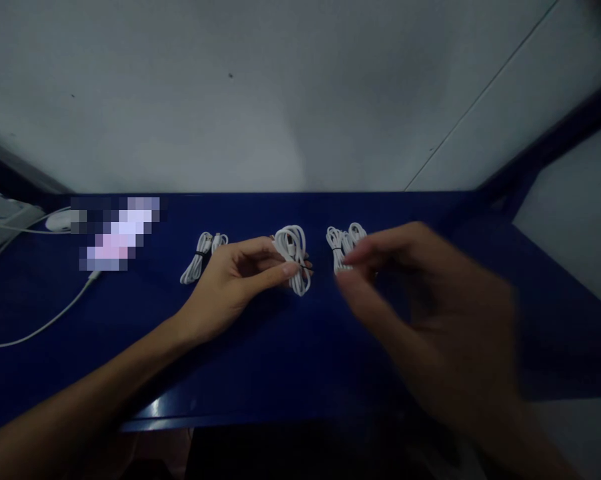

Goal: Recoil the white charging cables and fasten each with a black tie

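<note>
My left hand pinches a coiled white cable between thumb and fingers, above the blue table. A thin black tie wraps the middle of this coil, and a plug end shows inside its upper loop. My right hand is raised to the right of it, blurred by motion. Its thumb and index fingertips are close together, and whether anything is between them cannot be made out. Behind those fingertips lie white cable bundles with black ties, partly covered. More white cable bundles rest left of centre, partly behind my left hand.
On the left of the blue table lies a pixelated bright phone-like object with a white cord plugged in. A white rounded object and more cords sit beside it. A pale wall rises behind the table.
</note>
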`<move>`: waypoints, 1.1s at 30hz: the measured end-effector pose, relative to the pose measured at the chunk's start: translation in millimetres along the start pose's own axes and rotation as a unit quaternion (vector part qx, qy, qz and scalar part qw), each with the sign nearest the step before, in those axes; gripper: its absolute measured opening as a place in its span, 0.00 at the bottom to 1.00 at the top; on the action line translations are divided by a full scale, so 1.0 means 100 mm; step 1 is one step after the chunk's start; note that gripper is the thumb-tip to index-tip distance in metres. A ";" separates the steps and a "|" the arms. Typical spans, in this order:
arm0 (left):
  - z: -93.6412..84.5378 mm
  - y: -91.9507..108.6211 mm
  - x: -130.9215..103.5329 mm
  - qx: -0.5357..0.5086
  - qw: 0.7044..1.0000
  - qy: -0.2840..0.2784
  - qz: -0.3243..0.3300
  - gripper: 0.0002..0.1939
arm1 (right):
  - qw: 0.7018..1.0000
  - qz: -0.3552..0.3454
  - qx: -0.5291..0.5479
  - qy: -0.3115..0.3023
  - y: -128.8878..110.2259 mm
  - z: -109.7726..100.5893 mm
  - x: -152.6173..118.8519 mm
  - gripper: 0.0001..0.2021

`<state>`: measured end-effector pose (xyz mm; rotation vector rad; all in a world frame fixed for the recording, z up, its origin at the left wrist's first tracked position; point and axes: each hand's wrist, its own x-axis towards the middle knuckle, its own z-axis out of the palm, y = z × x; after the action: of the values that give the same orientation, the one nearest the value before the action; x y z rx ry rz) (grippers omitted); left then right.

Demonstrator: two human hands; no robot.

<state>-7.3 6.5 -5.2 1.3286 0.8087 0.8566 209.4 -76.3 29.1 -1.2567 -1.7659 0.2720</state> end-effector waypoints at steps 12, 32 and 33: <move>-0.03 -0.02 0.03 -0.098 0.994 -0.009 -0.050 0.09 | 0.997 -0.077 -0.021 -0.020 0.24 0.32 0.03 0.08; -0.05 -0.02 0.05 -0.171 0.977 0.113 -0.063 0.11 | 0.973 -0.069 -0.037 -0.215 0.71 0.27 0.30 0.04; -0.05 -0.01 0.05 -0.168 0.978 0.108 -0.066 0.12 | 0.966 -0.066 -0.032 -0.250 0.76 0.27 0.37 0.03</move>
<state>-9.0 13.4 -7.0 0.8857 0.8649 0.9937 234.3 -2.3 -12.8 -1.1734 -2.2933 0.4914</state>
